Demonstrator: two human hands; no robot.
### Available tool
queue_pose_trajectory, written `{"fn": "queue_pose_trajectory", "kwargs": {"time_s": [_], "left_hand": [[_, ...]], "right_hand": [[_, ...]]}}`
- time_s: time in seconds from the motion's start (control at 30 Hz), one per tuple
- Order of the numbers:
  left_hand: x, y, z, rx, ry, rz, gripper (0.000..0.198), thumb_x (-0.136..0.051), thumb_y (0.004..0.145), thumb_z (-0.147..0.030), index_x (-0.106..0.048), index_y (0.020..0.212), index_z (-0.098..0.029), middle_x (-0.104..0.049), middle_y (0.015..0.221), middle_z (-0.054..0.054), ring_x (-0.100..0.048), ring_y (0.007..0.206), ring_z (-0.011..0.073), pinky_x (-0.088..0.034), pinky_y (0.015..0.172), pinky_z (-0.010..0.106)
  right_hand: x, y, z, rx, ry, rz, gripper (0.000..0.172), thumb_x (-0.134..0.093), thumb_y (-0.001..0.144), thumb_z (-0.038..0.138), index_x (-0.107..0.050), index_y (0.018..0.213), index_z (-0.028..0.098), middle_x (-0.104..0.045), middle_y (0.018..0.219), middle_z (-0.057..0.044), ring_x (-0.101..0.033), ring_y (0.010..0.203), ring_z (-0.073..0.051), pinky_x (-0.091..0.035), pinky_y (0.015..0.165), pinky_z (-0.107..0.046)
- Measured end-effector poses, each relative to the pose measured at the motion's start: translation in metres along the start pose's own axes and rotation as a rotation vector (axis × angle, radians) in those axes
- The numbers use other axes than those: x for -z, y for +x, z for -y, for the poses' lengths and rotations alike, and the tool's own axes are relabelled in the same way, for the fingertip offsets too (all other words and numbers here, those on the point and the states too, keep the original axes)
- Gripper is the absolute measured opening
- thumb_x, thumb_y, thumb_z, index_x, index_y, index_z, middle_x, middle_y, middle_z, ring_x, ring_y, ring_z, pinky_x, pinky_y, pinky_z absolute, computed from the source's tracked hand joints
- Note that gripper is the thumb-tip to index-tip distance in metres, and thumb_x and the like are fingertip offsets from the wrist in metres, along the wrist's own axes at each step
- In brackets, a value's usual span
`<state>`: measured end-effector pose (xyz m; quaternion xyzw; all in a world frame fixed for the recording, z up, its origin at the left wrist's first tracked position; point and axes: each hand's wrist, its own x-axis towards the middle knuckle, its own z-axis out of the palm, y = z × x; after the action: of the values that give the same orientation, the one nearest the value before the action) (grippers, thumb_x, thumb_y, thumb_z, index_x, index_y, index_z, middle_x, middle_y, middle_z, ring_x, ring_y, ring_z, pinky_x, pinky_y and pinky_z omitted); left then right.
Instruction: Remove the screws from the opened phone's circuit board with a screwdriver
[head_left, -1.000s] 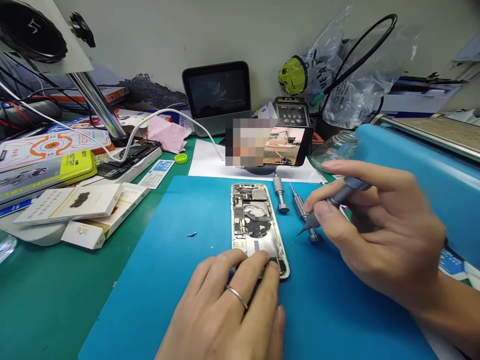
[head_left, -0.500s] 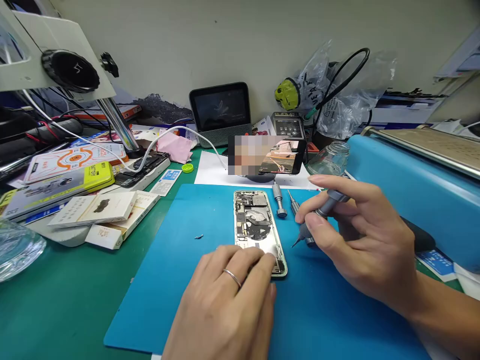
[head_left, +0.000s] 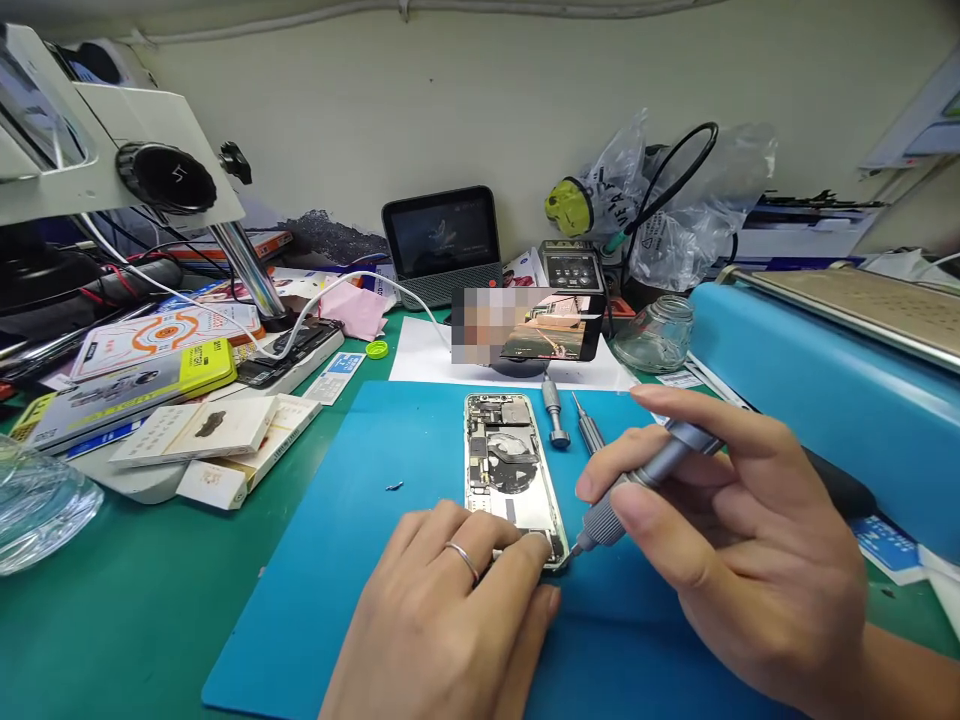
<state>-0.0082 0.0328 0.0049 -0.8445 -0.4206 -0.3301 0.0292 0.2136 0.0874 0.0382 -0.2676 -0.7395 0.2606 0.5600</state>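
An opened phone (head_left: pixel 504 460) with its inner boards showing lies lengthwise on a blue mat (head_left: pixel 345 560). My left hand (head_left: pixel 450 610), a ring on one finger, rests flat with its fingertips pressing the phone's near end. My right hand (head_left: pixel 727 560) pinches a grey precision screwdriver (head_left: pixel 641 480), whose tip touches the phone's near right corner. Two more grey screwdrivers (head_left: pixel 556 412) lie on the mat just right of the phone. A tiny dark part (head_left: pixel 394 487) sits on the mat to the left.
A microscope arm (head_left: pixel 142 170) hangs over the left side above boxes (head_left: pixel 202 430) and a yellow tin (head_left: pixel 127 378). A small screen (head_left: pixel 442 235), a propped phone (head_left: pixel 555 325), a glass jar (head_left: pixel 657 335) and plastic bags (head_left: pixel 675 215) stand behind. A blue case (head_left: pixel 817 370) lies right.
My right hand has carried the screwdriver down and left, from beside the loose screwdrivers to the phone's near right corner. The left hand has stayed on the phone's near end.
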Motion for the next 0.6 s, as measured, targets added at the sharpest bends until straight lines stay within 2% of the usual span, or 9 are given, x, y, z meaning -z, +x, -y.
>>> {"fn": "queue_pose_trajectory", "kwargs": {"time_s": [0.17, 0.33, 0.5, 0.6], "left_hand": [[-0.006, -0.002, -0.014, 0.101, -0.010, -0.045, 0.023, -0.057, 0.114, -0.017, -0.066, 0.132, -0.028, -0.081, 0.114, -0.003, -0.073, 0.092, 0.0201, -0.056, 0.073, 0.040], [-0.012, 0.002, -0.018, 0.144, -0.016, -0.022, 0.029, -0.055, 0.108, -0.011, -0.067, 0.130, -0.027, -0.082, 0.116, -0.001, -0.074, 0.091, 0.0228, -0.053, 0.066, 0.041], [-0.015, 0.003, -0.019, 0.190, -0.054, -0.031, 0.027, -0.061, 0.105, -0.008, -0.068, 0.120, -0.029, -0.080, 0.110, -0.004, -0.071, 0.089, 0.0224, -0.054, 0.074, 0.043], [-0.019, 0.002, -0.022, 0.229, -0.062, -0.103, 0.026, -0.067, 0.101, -0.007, -0.069, 0.115, -0.029, -0.078, 0.105, -0.006, -0.067, 0.090, 0.0226, -0.050, 0.078, 0.041]], "right_hand": [[-0.005, -0.001, -0.001, -0.060, 0.032, -0.033, 0.040, -0.071, 0.108, 0.018, -0.069, 0.143, 0.037, -0.081, 0.088, 0.003, -0.074, 0.064, -0.013, -0.066, 0.058, -0.021], [-0.007, -0.002, -0.001, -0.153, 0.019, -0.050, 0.030, -0.073, 0.109, 0.025, -0.070, 0.138, 0.032, -0.081, 0.087, 0.002, -0.076, 0.064, -0.013, -0.067, 0.061, -0.020], [-0.008, -0.001, -0.001, -0.108, -0.006, -0.038, 0.029, -0.073, 0.110, 0.030, -0.071, 0.138, 0.036, -0.082, 0.085, 0.004, -0.075, 0.060, -0.010, -0.066, 0.060, -0.016], [-0.006, 0.000, 0.000, -0.140, -0.040, -0.030, 0.027, -0.073, 0.112, 0.038, -0.070, 0.139, 0.040, -0.082, 0.084, 0.006, -0.077, 0.062, -0.010, -0.066, 0.062, -0.014]]}}
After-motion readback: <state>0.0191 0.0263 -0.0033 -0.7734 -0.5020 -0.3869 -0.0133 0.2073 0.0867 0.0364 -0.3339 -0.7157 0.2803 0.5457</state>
